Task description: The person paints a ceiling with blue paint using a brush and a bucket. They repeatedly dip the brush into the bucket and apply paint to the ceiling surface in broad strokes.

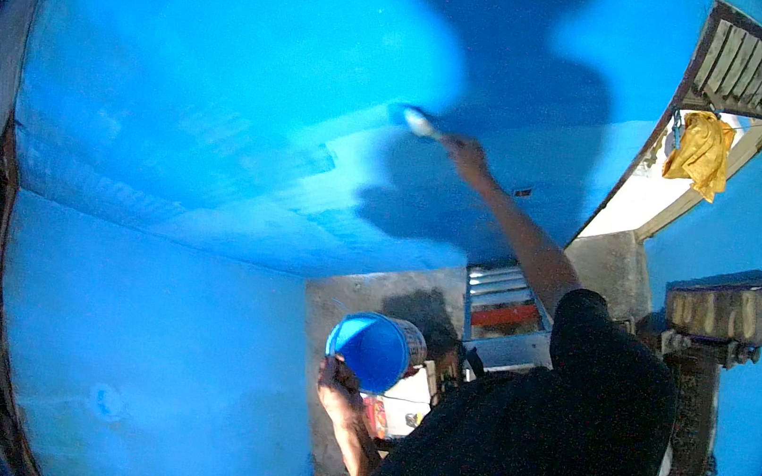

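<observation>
Two hands working: right hand reaching up, fingers gripping a paintbrush pressed to the blue wall; below the brush, left hand is holding the paint bucket, probably by its rim, keeping paint near.

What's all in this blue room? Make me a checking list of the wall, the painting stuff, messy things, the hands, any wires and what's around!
Surface: blue wall, paint patchy and streaked near the brush.
Job's things: paintbrush pressed to the wall; bucket full of blue paint.
Clutter: yellow cloth hanging at the window.
Grippers: right hand raised, gripping the brush; left hand holding the bucket by its rim.
Cables: nothing seen.
Surroundings: metal stepladder below the person; grey bare floor; the person's shadow on the wall.
</observation>
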`<state>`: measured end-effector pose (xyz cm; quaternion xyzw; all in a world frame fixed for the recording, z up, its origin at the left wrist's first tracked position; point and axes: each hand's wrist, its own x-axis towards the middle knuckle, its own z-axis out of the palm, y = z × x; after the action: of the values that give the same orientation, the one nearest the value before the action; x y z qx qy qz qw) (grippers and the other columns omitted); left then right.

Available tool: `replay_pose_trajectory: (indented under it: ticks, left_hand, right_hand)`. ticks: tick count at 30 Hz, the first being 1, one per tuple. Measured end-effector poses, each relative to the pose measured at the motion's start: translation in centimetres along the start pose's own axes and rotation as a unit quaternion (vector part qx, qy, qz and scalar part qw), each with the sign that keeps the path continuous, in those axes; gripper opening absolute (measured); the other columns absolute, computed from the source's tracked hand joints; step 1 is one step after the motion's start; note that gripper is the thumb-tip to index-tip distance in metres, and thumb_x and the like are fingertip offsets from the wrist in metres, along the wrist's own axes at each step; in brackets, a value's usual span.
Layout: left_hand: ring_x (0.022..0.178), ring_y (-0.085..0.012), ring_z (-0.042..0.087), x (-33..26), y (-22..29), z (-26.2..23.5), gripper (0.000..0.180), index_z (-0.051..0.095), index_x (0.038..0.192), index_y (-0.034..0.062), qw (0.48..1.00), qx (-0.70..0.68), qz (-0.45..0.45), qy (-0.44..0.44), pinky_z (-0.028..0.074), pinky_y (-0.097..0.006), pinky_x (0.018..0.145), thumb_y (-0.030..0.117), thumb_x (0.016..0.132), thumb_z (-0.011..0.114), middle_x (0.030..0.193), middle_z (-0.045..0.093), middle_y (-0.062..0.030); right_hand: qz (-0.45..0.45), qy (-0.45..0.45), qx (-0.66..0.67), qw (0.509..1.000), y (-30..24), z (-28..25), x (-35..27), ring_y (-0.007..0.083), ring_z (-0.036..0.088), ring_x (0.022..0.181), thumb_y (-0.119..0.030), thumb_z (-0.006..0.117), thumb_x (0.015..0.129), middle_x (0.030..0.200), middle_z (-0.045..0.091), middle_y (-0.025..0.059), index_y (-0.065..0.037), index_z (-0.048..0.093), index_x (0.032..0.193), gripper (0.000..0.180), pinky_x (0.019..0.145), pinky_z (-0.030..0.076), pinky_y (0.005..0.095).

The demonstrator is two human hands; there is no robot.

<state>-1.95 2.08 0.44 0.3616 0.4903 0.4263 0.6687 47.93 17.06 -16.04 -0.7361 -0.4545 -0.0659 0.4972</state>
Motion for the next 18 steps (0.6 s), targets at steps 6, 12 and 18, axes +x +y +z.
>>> replay_pose_trajectory:
  ticks: [6,12,18]
  left_hand:
    - [0.043,-0.0041,0.023,0.4,-0.8,0.4,0.018,0.052,0.078,0.0097,0.986,0.136,0.1,0.012,0.018,-0.022,0.038,0.019,0.092,0.046,0.053,0.028,0.0074]
    - [0.044,-0.0043,0.029,-0.5,1.7,3.9,0.02,0.057,0.084,0.0074,0.996,0.078,-0.041,0.021,0.021,-0.022,0.041,0.021,0.092,0.044,0.055,0.035,0.0062]
    - [0.047,-0.0074,0.031,-0.3,5.1,6.1,0.021,0.059,0.086,0.0077,0.978,0.158,-0.087,-0.108,0.024,-0.024,0.044,0.024,0.089,0.046,0.058,0.039,0.0034]
  right_hand:
    - [0.234,0.146,0.214,0.937,-1.2,-14.8,-5.6,0.0115,0.051,0.061,-0.021,0.053,0.088,0.081,0.063,0.0043,-0.001,0.062,0.107,0.029,0.055,0.043,0.0293]
    - [0.293,0.035,0.145,0.944,-10.5,-26.5,-10.4,0.0025,0.034,0.045,-0.035,0.055,0.089,0.058,0.045,-0.0037,-0.005,0.064,0.105,0.035,0.039,0.026,0.02]
    - [0.007,-0.263,0.034,0.964,-20.8,-29.3,-10.6,0.007,0.044,0.055,-0.015,0.065,0.08,0.066,0.054,-0.0016,-0.005,0.066,0.106,0.028,0.048,0.036,0.0225]
